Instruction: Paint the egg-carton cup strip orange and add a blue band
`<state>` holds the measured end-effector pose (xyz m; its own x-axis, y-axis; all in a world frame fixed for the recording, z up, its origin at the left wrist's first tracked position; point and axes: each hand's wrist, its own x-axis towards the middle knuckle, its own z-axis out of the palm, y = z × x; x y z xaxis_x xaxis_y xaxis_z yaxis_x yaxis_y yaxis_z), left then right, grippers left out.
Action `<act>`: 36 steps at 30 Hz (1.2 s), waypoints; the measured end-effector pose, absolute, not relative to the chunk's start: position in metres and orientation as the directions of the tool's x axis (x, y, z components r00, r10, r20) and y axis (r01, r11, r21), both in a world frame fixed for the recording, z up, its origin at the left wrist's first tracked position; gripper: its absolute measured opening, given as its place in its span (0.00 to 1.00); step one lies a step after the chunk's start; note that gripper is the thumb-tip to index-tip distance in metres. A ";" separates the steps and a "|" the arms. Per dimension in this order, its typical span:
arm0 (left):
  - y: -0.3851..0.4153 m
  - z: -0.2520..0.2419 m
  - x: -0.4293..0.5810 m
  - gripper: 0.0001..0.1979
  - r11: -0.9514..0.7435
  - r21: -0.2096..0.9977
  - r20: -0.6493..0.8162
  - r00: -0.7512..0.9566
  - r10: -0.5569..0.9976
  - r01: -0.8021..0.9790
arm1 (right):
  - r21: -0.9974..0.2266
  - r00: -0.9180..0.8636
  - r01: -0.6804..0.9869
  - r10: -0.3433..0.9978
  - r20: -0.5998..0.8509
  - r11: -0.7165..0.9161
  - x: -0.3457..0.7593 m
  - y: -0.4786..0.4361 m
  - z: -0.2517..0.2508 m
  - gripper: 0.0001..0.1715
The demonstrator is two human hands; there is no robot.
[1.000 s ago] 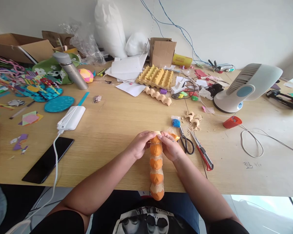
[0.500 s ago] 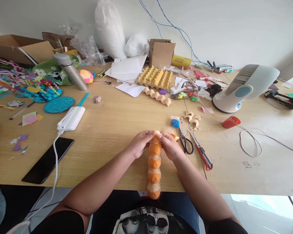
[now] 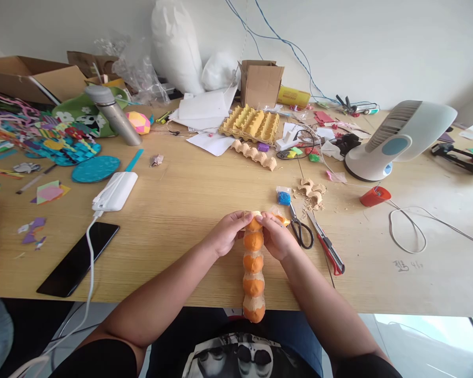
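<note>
Strip of bumpy cardboard [image 3: 253, 274] with orange covering [image 3: 254, 287] on its bumps lies at the clock's centre, pointing from 12 to 6 o'clock; its near end reaches past the edge of the table [image 3: 181, 199]. At its 12 o'clock end, the left hand [image 3: 229, 232] and the right hand [image 3: 276, 237] are clamped on it, thumbs and fingers pinching from both sides. The step seems to be pressing, so the thumbs should push lightly and evenly, and the other fingers should support underneath, because such cardboard may bend. Concerning containers, at 1 o'clock a small clear packet [image 3: 284, 197] holds something blue. At 2 o'clock is a red cup [image 3: 374, 197], its content too small to name. At 12 o'clock, behind a yellow egg tray [image 3: 249, 125], stands a cardboard box [image 3: 261, 88], whose inside is hidden.
</note>
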<state>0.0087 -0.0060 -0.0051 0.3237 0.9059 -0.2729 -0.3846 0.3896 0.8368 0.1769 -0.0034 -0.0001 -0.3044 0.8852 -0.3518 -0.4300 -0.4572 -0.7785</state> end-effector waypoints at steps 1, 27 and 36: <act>-0.006 -0.005 0.008 0.28 0.394 0.833 -0.274 0.330 0.903 -0.388 | -0.787 -0.322 -0.421 0.885 -0.336 -0.452 0.178 -0.003 -0.001 0.34; -0.006 0.001 0.013 0.25 0.436 0.809 -0.367 0.242 0.898 -0.395 | -0.751 -0.404 -0.449 0.860 -0.312 -0.483 0.175 -0.003 -0.002 0.33; -0.002 -0.005 0.005 0.26 0.466 0.754 -0.317 0.365 0.875 -0.463 | -0.773 -0.446 -0.423 0.851 -0.277 -0.473 0.177 0.000 -0.001 0.26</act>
<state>0.0052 -0.0018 -0.0055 0.3649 0.8754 -0.3171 -0.4627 0.4661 0.7541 0.1773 0.0004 -0.0013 -0.4458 0.8511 -0.2773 -0.4229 -0.4733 -0.7727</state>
